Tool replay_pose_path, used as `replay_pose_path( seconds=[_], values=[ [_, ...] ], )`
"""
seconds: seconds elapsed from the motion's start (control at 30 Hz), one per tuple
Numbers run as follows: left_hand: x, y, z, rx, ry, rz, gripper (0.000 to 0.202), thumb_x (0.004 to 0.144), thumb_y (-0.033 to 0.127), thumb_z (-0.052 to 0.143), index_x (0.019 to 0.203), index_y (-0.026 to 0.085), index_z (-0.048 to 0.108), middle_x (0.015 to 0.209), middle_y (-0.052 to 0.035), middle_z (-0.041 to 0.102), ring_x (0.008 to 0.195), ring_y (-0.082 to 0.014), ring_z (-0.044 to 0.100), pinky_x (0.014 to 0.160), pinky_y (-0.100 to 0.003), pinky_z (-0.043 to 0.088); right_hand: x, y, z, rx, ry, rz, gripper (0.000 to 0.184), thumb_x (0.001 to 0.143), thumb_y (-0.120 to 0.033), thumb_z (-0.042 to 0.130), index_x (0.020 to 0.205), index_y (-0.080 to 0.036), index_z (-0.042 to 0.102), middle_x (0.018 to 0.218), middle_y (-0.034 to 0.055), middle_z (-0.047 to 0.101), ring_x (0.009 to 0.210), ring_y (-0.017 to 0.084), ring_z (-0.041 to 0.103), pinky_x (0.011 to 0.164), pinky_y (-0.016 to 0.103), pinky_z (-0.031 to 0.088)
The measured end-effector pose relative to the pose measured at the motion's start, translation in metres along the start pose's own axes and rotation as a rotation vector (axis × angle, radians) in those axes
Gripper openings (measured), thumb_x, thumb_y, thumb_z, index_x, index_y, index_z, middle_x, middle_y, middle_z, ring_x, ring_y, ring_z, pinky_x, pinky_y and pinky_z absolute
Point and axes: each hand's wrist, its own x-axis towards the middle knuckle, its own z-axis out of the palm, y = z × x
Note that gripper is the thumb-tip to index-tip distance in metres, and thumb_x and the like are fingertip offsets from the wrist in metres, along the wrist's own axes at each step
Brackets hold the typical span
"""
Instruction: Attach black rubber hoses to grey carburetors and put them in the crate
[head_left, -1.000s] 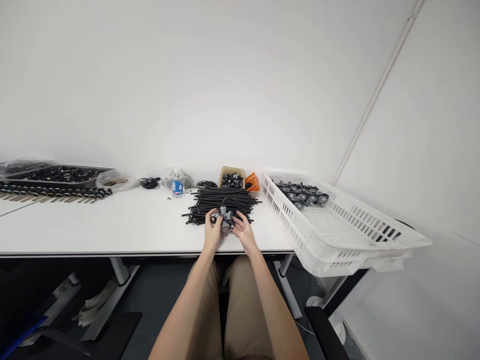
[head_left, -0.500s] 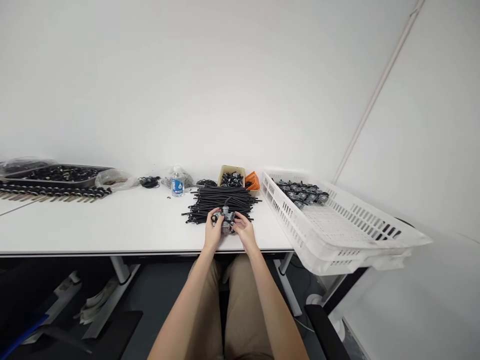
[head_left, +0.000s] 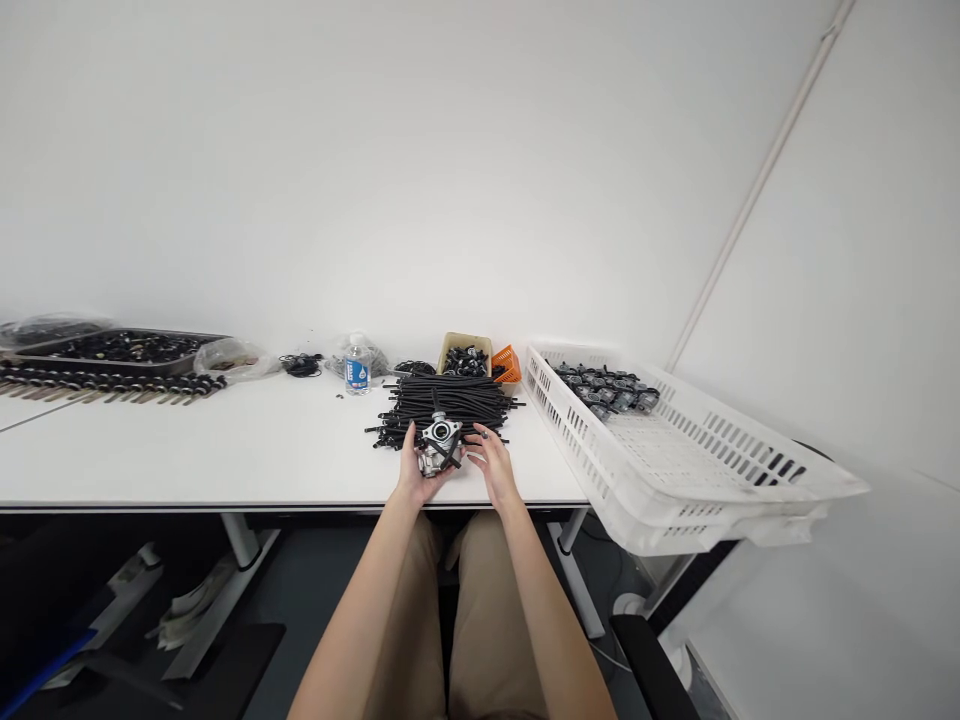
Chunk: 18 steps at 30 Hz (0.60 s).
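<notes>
A grey metal carburetor (head_left: 440, 434) with a black hose hanging across its front rests in my left hand (head_left: 414, 474), whose fingers and thumb close around its left side and underside. Its round bore with a two-eared flange faces me. Just to the right, my right hand (head_left: 491, 464) has its fingers spread and partly curled beside the carburetor; I see nothing held in it. Behind both hands lies a pile of black rubber hoses (head_left: 450, 400) on the white table (head_left: 300, 450).
On the right, a white plastic crate (head_left: 675, 470) holds several carburetors (head_left: 611, 388) at its far end. By the wall stand a beige bin (head_left: 466, 338) of small black parts, an orange basket (head_left: 508, 364) and a clear bottle (head_left: 358, 368). A dark tray (head_left: 135, 348) lies at left.
The carburetor has turned so that its bore and flange face me. My right hand has come off it and opened, while my left hand keeps hold from the left and below.
</notes>
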Motion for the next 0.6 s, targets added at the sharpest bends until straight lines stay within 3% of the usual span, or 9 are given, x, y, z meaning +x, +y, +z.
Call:
replay_pose_path(
  seconds=[0.07,0.17,0.3,0.43,0.6],
  values=[
    [0.0,0.001,0.0,-0.005,-0.011,-0.008,0.067,0.088,0.065,0.042,0.122,0.011,0.064,0.102,-0.0161,0.074,0.072,-0.0233,0.07,0.051,-0.029,0.052,0.0,0.0,0.0,-0.017,-0.003,0.0,0.047,0.08,-0.053,0.065,0.116,-0.023,0.064,0.106,0.0071,0.071,0.089,0.019,0.067,0.078,0.031,0.052],
    [0.001,-0.003,0.001,0.064,0.067,0.049,0.067,0.088,0.066,0.04,0.119,0.012,0.064,0.098,-0.0151,0.074,0.072,-0.0234,0.07,0.055,-0.031,0.055,-0.001,0.0,0.0,-0.048,-0.016,-0.005,0.048,0.082,-0.055,0.063,0.118,-0.023,0.063,0.11,0.0077,0.071,0.091,0.02,0.068,0.08,0.032,0.052],
    [0.008,-0.014,0.003,0.179,0.136,0.185,0.056,0.088,0.06,0.046,0.126,0.021,0.058,0.1,-0.0078,0.073,0.078,-0.0225,0.071,0.064,-0.035,0.057,-0.002,0.003,0.002,-0.111,-0.058,-0.031,0.056,0.076,-0.051,0.071,0.124,-0.024,0.061,0.122,0.0077,0.068,0.108,0.022,0.065,0.093,0.035,0.051],
    [0.017,-0.025,0.003,0.238,0.12,0.28,0.05,0.083,0.05,0.06,0.125,0.022,0.058,0.12,-0.0078,0.068,0.099,-0.022,0.068,0.078,-0.032,0.057,0.0,0.008,0.003,-0.188,-0.061,-0.067,0.068,0.064,-0.036,0.082,0.126,-0.024,0.059,0.129,0.0058,0.066,0.124,0.024,0.058,0.11,0.038,0.041],
    [0.019,-0.027,0.003,0.286,0.112,0.322,0.055,0.082,0.048,0.064,0.132,0.029,0.051,0.142,-0.0061,0.056,0.116,-0.022,0.062,0.086,-0.03,0.055,-0.003,0.011,0.006,-0.243,0.008,-0.104,0.068,0.062,-0.03,0.081,0.126,-0.021,0.058,0.125,0.0084,0.068,0.118,0.026,0.062,0.108,0.042,0.044]
  ],
)
